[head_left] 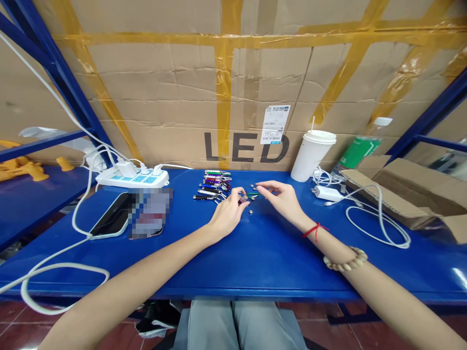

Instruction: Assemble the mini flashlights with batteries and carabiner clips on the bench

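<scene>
My left hand (228, 214) is closed over the middle of the blue table, its thumb and fingers round a small, partly hidden piece with a purplish tint. Just right of it, my right hand (280, 198) has its thumb and index fingertip close together; whatever they pinch is too small to make out. Under and between the fingertips lies a green penlight-like piece (253, 195). A small round silvery disc (250, 212), like a button cell, rests near my left thumb, and more sit by my right fingertips. Left of the hands is a row of colourful keychain penlights (213, 186) with clips.
Two phones (114, 216) and a white power strip (133, 179) with cables are on the left. A white lidded cup (313, 154), green-labelled bottle (359, 150), charger (328, 193) and open cardboard box (404, 194) stand right. A large carton (175, 97) rises behind.
</scene>
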`<action>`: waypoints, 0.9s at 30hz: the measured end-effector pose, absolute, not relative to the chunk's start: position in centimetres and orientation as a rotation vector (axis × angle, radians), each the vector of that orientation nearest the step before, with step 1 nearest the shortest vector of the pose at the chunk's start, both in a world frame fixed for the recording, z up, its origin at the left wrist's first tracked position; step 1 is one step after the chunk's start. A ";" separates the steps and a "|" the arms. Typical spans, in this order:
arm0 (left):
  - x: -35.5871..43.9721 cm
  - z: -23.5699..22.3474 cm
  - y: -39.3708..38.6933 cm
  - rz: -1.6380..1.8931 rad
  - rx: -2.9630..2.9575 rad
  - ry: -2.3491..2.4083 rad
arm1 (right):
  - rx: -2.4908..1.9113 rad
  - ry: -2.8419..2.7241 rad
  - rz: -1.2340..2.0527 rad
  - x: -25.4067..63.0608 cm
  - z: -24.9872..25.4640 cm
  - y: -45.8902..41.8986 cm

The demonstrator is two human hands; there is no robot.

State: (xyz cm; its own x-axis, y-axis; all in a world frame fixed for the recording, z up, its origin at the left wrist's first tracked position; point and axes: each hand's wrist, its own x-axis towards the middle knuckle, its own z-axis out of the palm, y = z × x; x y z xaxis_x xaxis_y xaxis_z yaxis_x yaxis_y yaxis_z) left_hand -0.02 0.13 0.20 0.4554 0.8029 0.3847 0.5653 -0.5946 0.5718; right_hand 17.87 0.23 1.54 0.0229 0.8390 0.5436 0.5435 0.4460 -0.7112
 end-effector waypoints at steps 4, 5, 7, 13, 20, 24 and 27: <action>0.0 0.2 0.2 0.894 2.335 1.155 | -1.197 -1.618 0.370 17.7 1.7 0.2; 0.0 0.2 0.1 0.887 2.339 1.156 | -1.190 -1.616 0.377 17.6 1.8 0.2; 0.1 0.4 0.1 0.875 2.354 1.154 | -1.172 -1.610 0.400 17.6 1.8 0.1; 0.1 0.4 0.1 0.894 2.396 1.120 | -1.116 -1.607 0.514 17.6 1.8 0.0; 0.0 0.4 0.2 0.926 2.410 1.098 | -1.061 -1.654 0.640 17.7 1.7 -0.1; -0.1 0.4 0.1 0.967 2.385 1.061 | -1.031 -1.708 0.594 17.9 1.6 0.1; -0.1 0.4 0.1 0.986 2.371 1.016 | -0.994 -1.749 0.549 17.9 1.6 0.1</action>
